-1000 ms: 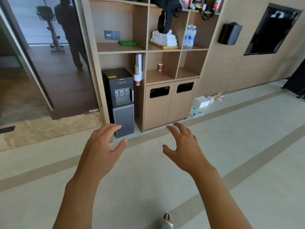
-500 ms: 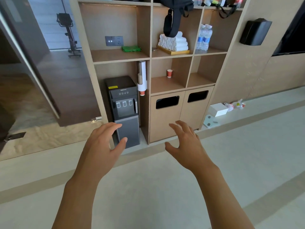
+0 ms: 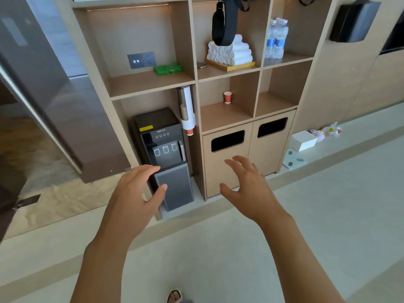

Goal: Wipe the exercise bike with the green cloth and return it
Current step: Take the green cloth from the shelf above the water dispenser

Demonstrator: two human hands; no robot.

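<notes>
The green cloth (image 3: 168, 68) lies folded on a wooden shelf (image 3: 150, 84) in the upper left compartment, below a grey wall socket. My left hand (image 3: 137, 191) and my right hand (image 3: 247, 184) are both held out in front of me, well below the cloth, fingers relaxed and spread, holding nothing. The exercise bike is out of view now.
A black water dispenser (image 3: 166, 158) stands under the cloth's shelf, with a cup holder (image 3: 187, 110) beside it. Rolled white towels (image 3: 229, 53), water bottles (image 3: 276, 39), a red paper cup (image 3: 227, 97) and two bin doors (image 3: 247, 154) fill the shelving. A glass door (image 3: 32, 88) stands at left.
The shelving has grown larger and shifted right in view as I walk closer. The bike's reflection at upper left has left the frame. Both hands stay empty and outstretched.
</notes>
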